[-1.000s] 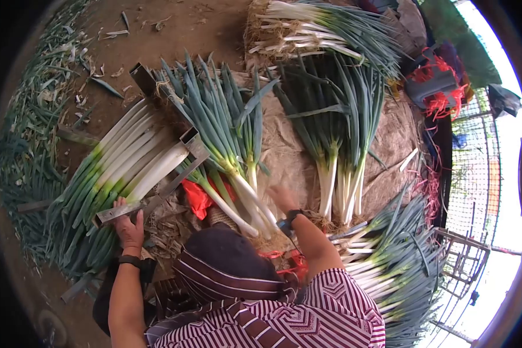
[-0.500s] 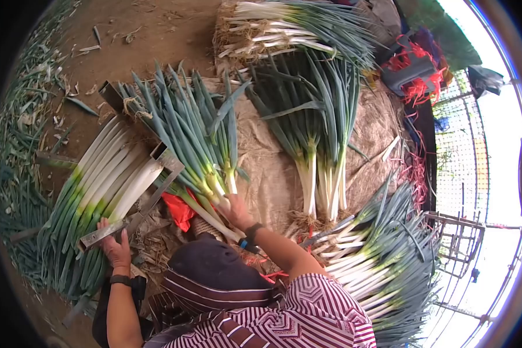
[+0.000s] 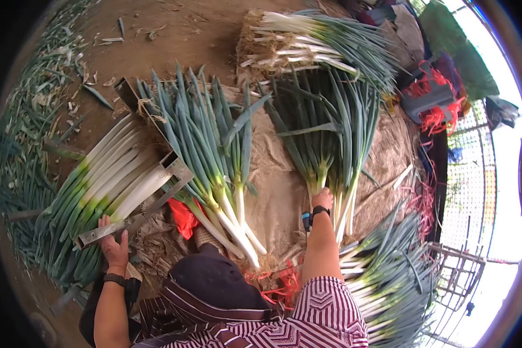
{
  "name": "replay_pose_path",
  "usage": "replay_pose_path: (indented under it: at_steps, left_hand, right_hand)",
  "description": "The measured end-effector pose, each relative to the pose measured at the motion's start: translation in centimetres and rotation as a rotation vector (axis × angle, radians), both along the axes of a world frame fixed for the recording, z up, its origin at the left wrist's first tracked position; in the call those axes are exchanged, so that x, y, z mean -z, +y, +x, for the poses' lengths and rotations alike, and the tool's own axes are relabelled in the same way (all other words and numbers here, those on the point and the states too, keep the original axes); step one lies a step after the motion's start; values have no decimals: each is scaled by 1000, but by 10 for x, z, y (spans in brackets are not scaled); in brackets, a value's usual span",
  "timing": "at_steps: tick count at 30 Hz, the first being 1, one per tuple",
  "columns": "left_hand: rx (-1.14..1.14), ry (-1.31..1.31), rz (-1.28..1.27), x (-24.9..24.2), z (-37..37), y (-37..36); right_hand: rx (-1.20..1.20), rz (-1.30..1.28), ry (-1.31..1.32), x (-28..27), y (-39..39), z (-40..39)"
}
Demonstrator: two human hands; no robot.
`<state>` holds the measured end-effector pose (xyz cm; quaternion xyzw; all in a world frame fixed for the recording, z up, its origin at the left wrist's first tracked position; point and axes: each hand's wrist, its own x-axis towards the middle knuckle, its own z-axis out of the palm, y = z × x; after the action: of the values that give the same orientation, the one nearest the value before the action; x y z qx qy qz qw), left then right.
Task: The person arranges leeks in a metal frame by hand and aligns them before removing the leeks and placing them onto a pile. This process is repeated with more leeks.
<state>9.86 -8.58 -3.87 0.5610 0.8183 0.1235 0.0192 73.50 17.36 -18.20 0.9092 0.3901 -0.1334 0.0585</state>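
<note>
A bundle of leeks [image 3: 101, 188] lies in a metal frame [image 3: 156, 204] on the left, green leaves toward the bottom left. My left hand [image 3: 115, 249] rests against these leeks at the end of a flat metal bar, its fingers stretched and thumb apart; the bar covers part of the fingers. Toward the right, my right hand [image 3: 323, 199] is closed around the white stems of a leek bunch [image 3: 325, 127]; their lower ends are hidden by the hand and forearm. Between the hands lies a loose group of leeks [image 3: 229, 211], white ends toward me.
A leek pile [image 3: 313, 37] lies at the back, another leek pile [image 3: 383, 290] at the lower right. Brown sheeting [image 3: 272, 168] covers the ground. Red twine [image 3: 438, 95] surrounds a grey holder. Leaf scraps [image 3: 26, 139] line the left; a red cloth or bag [image 3: 182, 217] lies near my knee.
My right hand has let go of the middle leeks and moved right to the stems of the other bunch. My left hand stays at the frame. The view has shifted slightly.
</note>
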Motion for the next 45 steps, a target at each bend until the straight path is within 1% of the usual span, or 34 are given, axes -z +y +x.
replay_pose_path:
  at_steps: [1, 4, 6, 9, 10, 11, 12, 14, 15, 17, 18, 19, 20, 21, 22, 24, 25, 26, 27, 28, 29, 30, 31, 32, 35, 38, 40, 42, 43, 44, 45]
  left_hand:
    - [-2, -4, -1, 1, 0, 0]
    - [-5, -10, 1, 1, 0, -1]
    - [-11, -17, 7, 2, 1, 0]
    - [-19, -35, -1, -1, 3, 0]
    - [-21, -42, 1, -1, 4, 1]
    - [-24, -49, 6, -2, 5, 1]
    - [-29, -65, 4, -3, 5, 2]
    - [-41, -94, 0, -2, 4, 2]
    - [-44, -71, 10, 2, 3, 1]
    - [-30, -51, 30, 5, 2, 1]
    - [-28, -40, 38, 5, 2, 0]
    - [27, -47, 106, 3, 2, 1]
    - [22, -58, 146, -6, 8, 4]
    - [13, -30, 172, -11, 12, 6]
    - [-36, -61, 224, -20, 18, 7]
    - [22, -125, 146, -28, 13, 7]
    - [-1, -143, 101, -35, 14, 8]
    - [2, -169, 48, -25, 7, 8]
    - [-21, -167, -53, -25, 6, 9]
    - [4, -98, 140, -20, 8, 9]
    - [-11, -31, 81, -11, 6, 8]
    - [-15, 7, -22, -19, 7, 6]
    - [-32, 1, -20, -12, 6, 5]
    - [-44, -8, -16, -5, 5, 5]
    - [-86, -45, -103, -28, 15, 2]
    - [-119, -6, -144, -17, 13, 4]
    - [-114, -78, -150, -27, 13, 3]
    - [-111, -95, -150, -23, 10, 1]
    - [-101, -46, -118, -12, 8, 0]
    - [-100, -66, -64, -14, 9, -2]
    - [-98, -61, -32, -11, 8, -3]
  right_hand:
    - [-57, -78, 7, 0, 4, 4]
    - [-138, -51, -58, 5, -3, -12]
    - [-128, 37, 34, 5, -9, -20]
    - [-169, 156, 352, 33, -22, -15]
    - [-199, 175, 470, 27, -28, -24]
    - [-186, 345, 501, 23, -42, -40]
    - [-89, 446, 649, 18, -53, -55]
    - [43, 662, 928, 30, -66, -79]
    - [-25, 587, 911, 15, -68, -93]
    - [-161, 443, 867, -46, -75, -119]
    - [-187, 439, 919, -59, -76, -118]
    - [-219, 424, 980, -69, -78, -113]
    - [-261, 393, 1055, -79, -79, -115]
    - [-263, 369, 1120, -110, -79, -122]
    - [-269, 341, 1187, -150, -78, -129]
    - [-271, 304, 1271, -202, -81, -133]
    - [-254, 305, 1310, -233, -88, -140]
    - [-233, 309, 1342, -261, -95, -146]
    - [-219, 304, 1378, -281, -101, -147]
    - [-205, 296, 1412, -300, -108, -148]
    - [-231, 288, 1481, -324, -115, -155]
    - [-257, 280, 1552, -346, -123, -162]
    - [-311, 286, 1559, -359, -127, -165]
    - [-416, 305, 1578, -375, -131, -172]
    - [-695, 424, 1542, -407, -130, -197]
    - [-999, 449, 1454, -449, -122, -247]
    - [-933, 287, 1478, -471, -108, -286]
    - [-1127, 383, 1372, -448, -71, -325]
    - [-1209, 376, 1283, -454, -68, -351]
    - [-1288, 374, 1192, -460, -67, -378]
    - [-1375, 394, 1147, -454, -58, -403]
